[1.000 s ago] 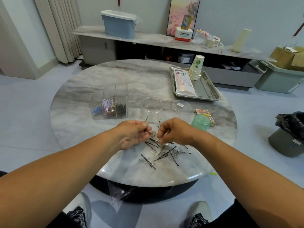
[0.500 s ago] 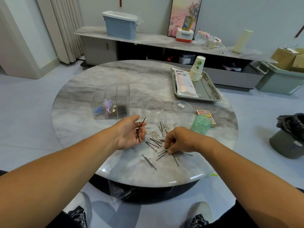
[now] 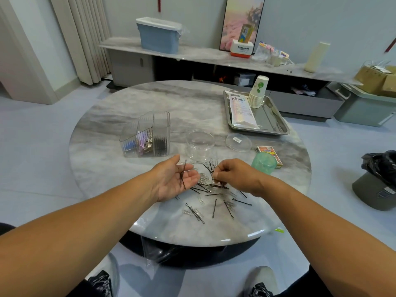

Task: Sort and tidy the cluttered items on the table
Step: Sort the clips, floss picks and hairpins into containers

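Black hairpins and silver paper clips (image 3: 214, 207) lie scattered on the near part of the round marble table (image 3: 107, 163). My left hand (image 3: 169, 183) is held palm up just left of the pile, fingers relaxed, with a few black hairpins (image 3: 183, 174) lying across the palm. My right hand (image 3: 233, 174) is over the pile with its fingers curled, and thumb and forefinger pinch a black hairpin at the pile's top. A clear ribbed organizer (image 3: 147, 136) with clips and pins in its compartments stands behind my left hand.
A clear round jar (image 3: 200, 144) stands behind the pile, its lid (image 3: 238, 142) to the right. A green cup (image 3: 263, 162) and a card box (image 3: 267, 151) sit by my right wrist. A metal tray (image 3: 276, 125) holds stacked paper cups (image 3: 258, 91) and a packet.
My left hand has turned palm up and opened with hairpins on it. My right hand dipped to the front of the pile, then came back up toward the left hand, pinching a pin.
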